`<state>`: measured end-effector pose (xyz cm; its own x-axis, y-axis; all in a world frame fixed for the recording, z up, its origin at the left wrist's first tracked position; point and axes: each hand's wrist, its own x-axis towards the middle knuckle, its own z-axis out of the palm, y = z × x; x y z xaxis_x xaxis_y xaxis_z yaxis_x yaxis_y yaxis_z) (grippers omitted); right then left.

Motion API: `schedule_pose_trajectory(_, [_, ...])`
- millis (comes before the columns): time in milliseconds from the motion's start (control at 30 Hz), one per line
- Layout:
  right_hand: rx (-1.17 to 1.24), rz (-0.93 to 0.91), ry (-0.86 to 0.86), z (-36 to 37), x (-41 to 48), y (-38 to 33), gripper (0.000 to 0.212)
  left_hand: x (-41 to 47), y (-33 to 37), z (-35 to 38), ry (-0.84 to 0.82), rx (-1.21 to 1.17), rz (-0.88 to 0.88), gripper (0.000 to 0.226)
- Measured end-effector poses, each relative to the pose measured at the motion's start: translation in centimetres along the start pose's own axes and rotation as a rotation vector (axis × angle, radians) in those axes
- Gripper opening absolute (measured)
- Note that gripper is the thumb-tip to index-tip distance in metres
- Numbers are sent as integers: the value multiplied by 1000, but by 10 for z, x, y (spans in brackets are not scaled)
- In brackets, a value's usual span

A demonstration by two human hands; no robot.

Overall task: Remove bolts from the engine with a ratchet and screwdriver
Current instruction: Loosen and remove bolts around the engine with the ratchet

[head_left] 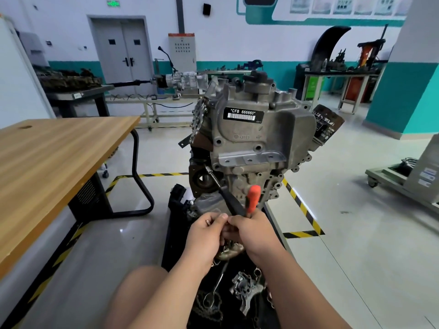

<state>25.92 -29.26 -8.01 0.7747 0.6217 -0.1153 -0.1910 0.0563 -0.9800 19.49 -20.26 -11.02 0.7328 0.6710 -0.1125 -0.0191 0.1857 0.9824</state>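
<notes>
Head view: the engine [249, 138] stands upright on its stand just ahead of the person, well apart from the wooden bench [59, 150]. The right hand [253, 230] is curled round 2 handles at once. One is the black-handled tool [229, 200], whose shaft slants up-left so its tip meets the engine's left flank, probably seated on a bolt there. The other is the orange-handled screwdriver [253, 198], parked upright in the same grip, likely to keep it ready. The left hand [205, 231] has curled fingers and its thumb pressed against the right hand's fingers. It is perhaps steadying the handle, but I cannot tell what it pinches. Loose engine parts [244, 288] lie on the dark mat below.
</notes>
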Motion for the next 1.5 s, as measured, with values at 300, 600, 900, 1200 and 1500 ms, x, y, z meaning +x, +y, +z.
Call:
schedule_pose_trajectory(300, [-120,-89,-72,-6,-10,1,19,42,23,-47,240,-739,-356,28])
schedule_pose_trajectory(600, [-293,-66,-100,-16,-20,6,20,47,22,-62,224,-733,-351,35])
schedule_pose_trajectory(900, [-305,-59,-101,-22,-23,12,18,56,7,-59,250,-577,-379,28])
schedule_pose_trajectory(1200, [-298,-7,-67,-24,-28,22,15,67,-15,-60,276,-553,-445,23])
schedule_pose_trajectory(1500, [-344,15,-83,-25,-31,30,18,71,-36,-67,287,-566,-479,26])
